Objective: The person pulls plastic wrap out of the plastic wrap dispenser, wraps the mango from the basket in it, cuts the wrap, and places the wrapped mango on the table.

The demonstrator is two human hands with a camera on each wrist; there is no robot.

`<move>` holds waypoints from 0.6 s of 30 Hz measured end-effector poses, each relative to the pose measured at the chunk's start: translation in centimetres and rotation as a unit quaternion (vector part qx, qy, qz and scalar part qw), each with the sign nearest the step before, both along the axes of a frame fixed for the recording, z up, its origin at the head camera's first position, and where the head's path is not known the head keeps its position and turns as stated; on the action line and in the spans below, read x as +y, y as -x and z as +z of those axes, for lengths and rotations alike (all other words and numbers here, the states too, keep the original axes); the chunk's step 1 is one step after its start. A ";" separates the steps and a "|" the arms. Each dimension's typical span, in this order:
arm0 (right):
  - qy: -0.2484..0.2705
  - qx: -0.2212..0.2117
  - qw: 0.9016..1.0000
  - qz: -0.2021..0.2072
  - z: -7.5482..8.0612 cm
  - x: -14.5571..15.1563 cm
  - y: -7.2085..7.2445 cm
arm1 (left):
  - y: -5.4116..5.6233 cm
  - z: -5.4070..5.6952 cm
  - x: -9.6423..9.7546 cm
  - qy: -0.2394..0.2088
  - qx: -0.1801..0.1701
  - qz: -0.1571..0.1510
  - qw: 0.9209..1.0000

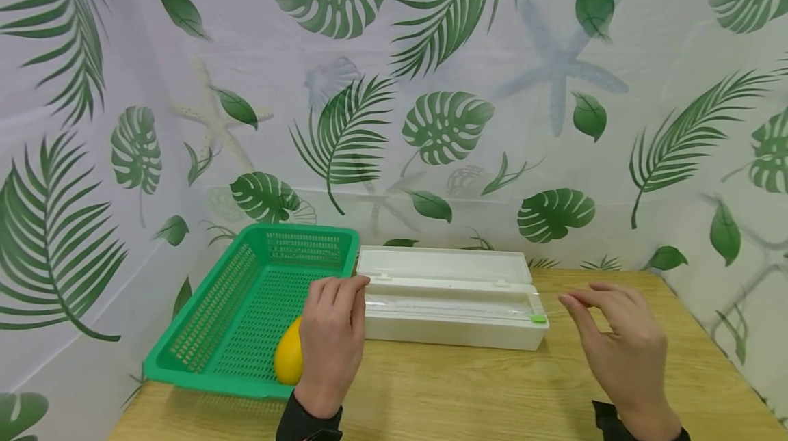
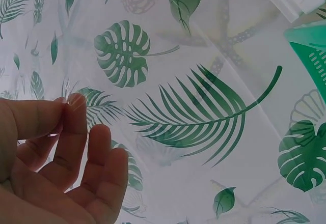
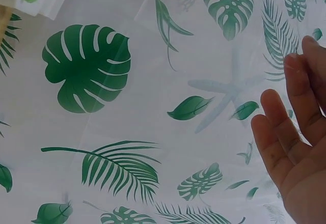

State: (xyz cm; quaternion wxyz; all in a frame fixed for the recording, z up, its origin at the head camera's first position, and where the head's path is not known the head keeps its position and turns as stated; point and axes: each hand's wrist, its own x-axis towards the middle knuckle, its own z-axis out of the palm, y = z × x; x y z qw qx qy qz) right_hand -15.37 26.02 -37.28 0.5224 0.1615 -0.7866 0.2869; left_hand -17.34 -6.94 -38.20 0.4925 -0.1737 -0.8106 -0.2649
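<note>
Left of our left hand point(image 1: 332, 335) sits a green basket point(image 1: 212, 384); inside, partly hidden by that hand, lies a yellow fruit point(image 1: 287, 357). Its thumb and forefinger pinch what looks like clear film point(image 2: 66, 87). Between our hands, an open white box point(image 1: 455, 333) holds more. Our right hand point(image 1: 624, 342) presses thumb to forefinger, on what we cannot tell.

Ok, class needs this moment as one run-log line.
left hand: pinched, contents unclear | right hand: pinched, contents unclear | box: lid open, film inside | basket: yellow fruit inside
</note>
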 end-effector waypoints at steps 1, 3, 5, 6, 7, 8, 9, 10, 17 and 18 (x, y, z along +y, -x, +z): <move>0.000 0.000 1.000 0.001 0.1 0.0 0.0 | 0.0 0.0 -0.1 0.000 0.002 -0.001 1.000; -0.001 0.003 1.000 0.006 0.2 0.0 -0.1 | -0.2 0.2 -0.2 0.002 0.005 -0.004 1.000; -0.003 0.006 1.000 0.008 0.3 0.1 -0.3 | -0.3 0.3 -0.3 0.005 0.002 -0.008 1.000; -0.005 0.008 1.000 0.010 0.3 0.1 -0.4 | -0.4 0.3 -0.3 0.006 0.000 -0.010 1.000; -0.007 0.009 1.000 0.012 0.4 0.2 -0.4 | -0.5 0.4 -0.4 0.008 -0.002 -0.013 1.000; -0.010 0.011 1.000 0.018 0.4 0.3 -0.5 | -0.6 0.4 -0.5 0.009 -0.006 -0.014 1.000; -0.013 0.013 1.000 0.023 0.5 0.3 -0.6 | -0.8 0.4 -0.5 0.011 -0.009 -0.016 1.000; -0.016 0.013 0.999 0.028 0.5 0.4 -0.7 | -0.9 0.5 -0.6 0.013 -0.012 -0.018 1.000; -0.048 -0.005 0.997 0.055 0.4 1.3 -1.9 | -1.9 0.5 -1.4 0.038 -0.019 -0.045 0.998; -0.051 -0.010 0.997 0.058 0.4 1.4 -2.1 | -2.0 0.5 -1.5 0.042 -0.021 -0.050 0.998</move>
